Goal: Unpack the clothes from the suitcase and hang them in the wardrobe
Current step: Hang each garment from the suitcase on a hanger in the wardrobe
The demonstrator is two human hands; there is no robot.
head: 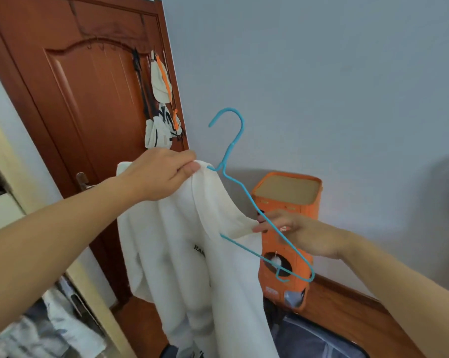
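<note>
Hanging mid-air in front of the brown door: white garment, soft, thick knit, draped in loose folds, small dark lettering on the chest partly lost in a crease and not readable. Being threaded by a thin blue hanger, smooth coated wire with a curved hook on top; one shoulder of the wire buried under the cloth, the other shoulder and its small end loop showing bare to the right. Bottom hem cut off by the lower edge of the view.

Pinching the collar fabric beside the hanger's neck: left hand, thumb pressed against curled fingers. Pinching the loose edge of the neck opening just behind the bare wire: right hand, fingertips pressed together on the cloth, the remaining fingers partly hidden behind the wire and blurred.

Standing behind the garment against the grey wall: orange plastic box, tall, square-topped, round opening in its front, lower part hidden by the cloth. Lying at the bottom edge: dark suitcase, only a quilted corner showing. Hanging on the door, panelled reddish wood: white caps with orange straps, tangled and hard to tell apart. Showing at the left edge: pale wardrobe, contents blurred, patterned clothes below cut off.
</note>
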